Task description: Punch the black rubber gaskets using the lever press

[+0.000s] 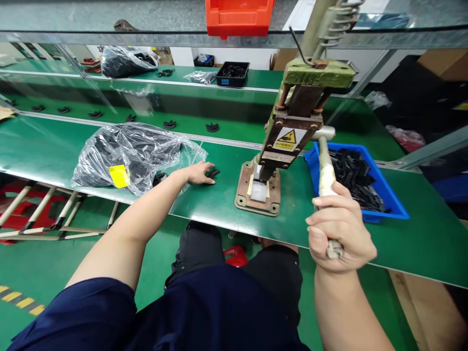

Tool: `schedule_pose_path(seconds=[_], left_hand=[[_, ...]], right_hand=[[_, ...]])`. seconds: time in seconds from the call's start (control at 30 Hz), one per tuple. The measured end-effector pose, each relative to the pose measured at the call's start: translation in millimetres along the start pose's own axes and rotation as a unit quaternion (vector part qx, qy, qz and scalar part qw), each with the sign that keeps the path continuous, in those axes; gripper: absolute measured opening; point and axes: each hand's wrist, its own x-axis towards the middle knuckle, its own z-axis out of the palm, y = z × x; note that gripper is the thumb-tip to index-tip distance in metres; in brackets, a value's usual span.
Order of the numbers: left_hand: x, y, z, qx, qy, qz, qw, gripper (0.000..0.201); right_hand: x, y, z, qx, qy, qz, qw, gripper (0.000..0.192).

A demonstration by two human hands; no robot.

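Right hand (338,229) grips the lever (325,175) of the hand press (292,131). Left hand (199,173) rests on the green table (219,204), fingertips at a small black part (213,172), apparently touching it, beside a plastic bag (127,153). Blue bin (387,195) stands right of the press.

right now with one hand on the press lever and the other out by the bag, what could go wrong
1. The right hand grips the press lever; the press base sits near the table edge, so a hard pull might shift it.
2. The left hand reaches sideways onto a small black part, probably outside the person's gaze; it may fumble the part.
3. The plastic bag overhangs the table edge and could slide off.
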Motion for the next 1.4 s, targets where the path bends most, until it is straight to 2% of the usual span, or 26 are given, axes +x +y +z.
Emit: schedule_pose_path(seconds=[0.1, 0.23, 0.33, 0.43, 0.5, 0.57, 0.7, 0.77, 0.87, 0.97, 1.23, 1.4], left_hand=[[4.9, -5.3, -3.7, 0.01, 0.003, 0.008, 1.0, 0.1], [14.0, -0.8, -6.5, 0.007, -0.012, 0.04, 0.999, 0.069], [13.6, 7.0, -1.5, -0.105, -0.056, 0.058, 0.991, 0.047], [5.0, 20.2, 8.1, -0.233, -0.082, 0.063, 0.967, 0.048], [-2.1, 35.9, 14.7, -0.292, -0.075, 0.081, 0.95, 0.049], [-7.8, 58.6, 20.5, -0.333, -0.044, 0.092, 0.938, 0.048], [-12.3, 113.3, 30.1, -0.328, 0.04, 0.076, 0.941, 0.045], [-11.4, 135.7, 34.1, -0.313, 0.039, 0.072, 0.946, 0.041], [-6.8, 155.2, 39.1, -0.339, -0.017, 0.074, 0.938, 0.033], [0.0, 161.8, 42.7, -0.351, -0.059, 0.069, 0.932, 0.035], [11.5, 171.2, 43.2, -0.349, -0.082, 0.039, 0.933, 0.034], [19.1, 177.0, 37.4, -0.32, -0.119, 0.012, 0.94, 0.029]], right_hand=[[1.0, -0.5, -0.8, 0.002, -0.003, -0.002, 1.0, 0.018], [1.6, -0.2, -2.9, 0.002, -0.017, -0.007, 1.0, 0.016], [1.4, -1.0, -4.4, -0.006, -0.02, -0.004, 1.0, 0.018], [1.4, -2.5, -5.2, -0.003, -0.03, 0.003, 1.0, 0.017], [1.7, -3.1, -5.5, 0.003, -0.034, 0.002, 0.999, 0.015], [2.1, -3.6, -5.7, 0.004, -0.034, -0.001, 0.999, 0.015], [1.8, -5.1, -5.7, 0.006, -0.04, 0.008, 0.999, 0.015], [1.2, -6.0, -5.4, 0.008, -0.038, 0.016, 0.999, 0.015], [0.5, -6.9, -4.7, 0.008, -0.031, 0.018, 0.999, 0.017], [0.2, -7.5, -4.5, 0.005, -0.033, 0.016, 0.999, 0.017], [-0.1, -7.7, -4.4, 0.007, -0.035, 0.017, 0.999, 0.015], [-1.7, -7.0, -3.4, 0.009, -0.029, 0.016, 0.999, 0.015]])
